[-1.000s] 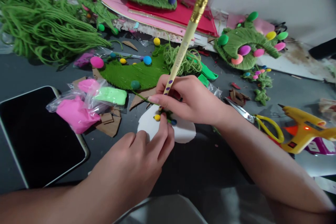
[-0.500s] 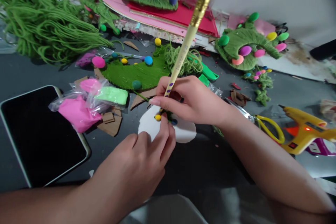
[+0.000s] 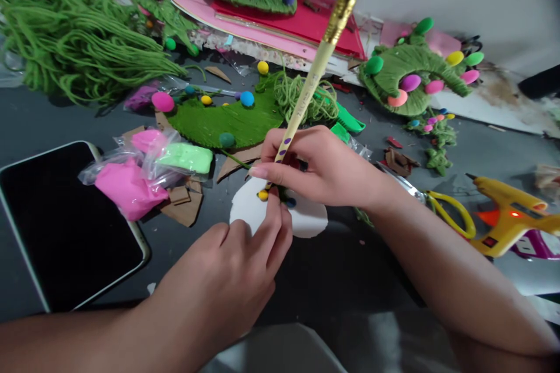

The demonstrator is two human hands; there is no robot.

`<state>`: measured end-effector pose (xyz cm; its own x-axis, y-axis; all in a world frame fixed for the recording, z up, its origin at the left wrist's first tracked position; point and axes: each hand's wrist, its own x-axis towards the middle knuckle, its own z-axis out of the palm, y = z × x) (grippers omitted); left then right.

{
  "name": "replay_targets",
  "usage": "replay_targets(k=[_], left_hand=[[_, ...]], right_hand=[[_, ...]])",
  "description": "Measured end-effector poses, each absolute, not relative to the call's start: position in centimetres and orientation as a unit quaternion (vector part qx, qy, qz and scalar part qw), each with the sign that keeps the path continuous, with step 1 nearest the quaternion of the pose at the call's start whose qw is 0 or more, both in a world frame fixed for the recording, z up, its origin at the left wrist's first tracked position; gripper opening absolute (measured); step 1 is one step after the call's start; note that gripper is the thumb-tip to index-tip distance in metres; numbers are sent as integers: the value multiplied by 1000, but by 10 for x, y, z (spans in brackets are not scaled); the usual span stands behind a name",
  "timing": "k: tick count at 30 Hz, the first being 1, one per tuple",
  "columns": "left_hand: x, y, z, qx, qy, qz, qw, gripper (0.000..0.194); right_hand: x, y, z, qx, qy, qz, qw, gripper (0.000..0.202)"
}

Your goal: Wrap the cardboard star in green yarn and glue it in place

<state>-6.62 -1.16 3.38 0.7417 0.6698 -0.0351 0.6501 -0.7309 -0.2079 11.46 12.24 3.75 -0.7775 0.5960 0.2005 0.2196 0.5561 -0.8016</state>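
My right hand point(image 3: 312, 169) is closed around a cream pencil point(image 3: 301, 105) with purple spots, its eraser end pointing up and its tip down at a piece of white paper point(image 3: 308, 222). With its fingers pressed together, my left hand point(image 3: 236, 262) holds a small dark green piece point(image 3: 283, 193) down on that paper. A yellow ball point(image 3: 263, 195) and a blue ball point(image 3: 291, 203) show at the small piece's edges. My fingers hide most of it, and the pencil's point is hard to make out.
Behind my hands lies a green yarn-wrapped crescent point(image 3: 219, 122) with coloured balls. A phone point(image 3: 65, 221) and bagged pink clay point(image 3: 126, 186) are on the left. Scissors point(image 3: 450, 213) and a yellow glue gun point(image 3: 507, 210), its light on, lie right. Green yarn point(image 3: 87, 35) is heaped far left.
The pencil's top has leaned slightly to the right. My left hand stays in place on the small green piece, and the paper looks unmoved.
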Motion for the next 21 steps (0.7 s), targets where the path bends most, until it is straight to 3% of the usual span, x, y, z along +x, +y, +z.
replay_targets(k=[11, 21], left_hand=[[-69, -9, 29, -932, -355, 26, 73, 55], [-88, 23, 44, -918, -392, -33, -38, 55]], right_hand=[[115, 121, 35, -250, -831, 425, 256, 35], [129, 118, 47, -349, -758, 383, 396, 26]])
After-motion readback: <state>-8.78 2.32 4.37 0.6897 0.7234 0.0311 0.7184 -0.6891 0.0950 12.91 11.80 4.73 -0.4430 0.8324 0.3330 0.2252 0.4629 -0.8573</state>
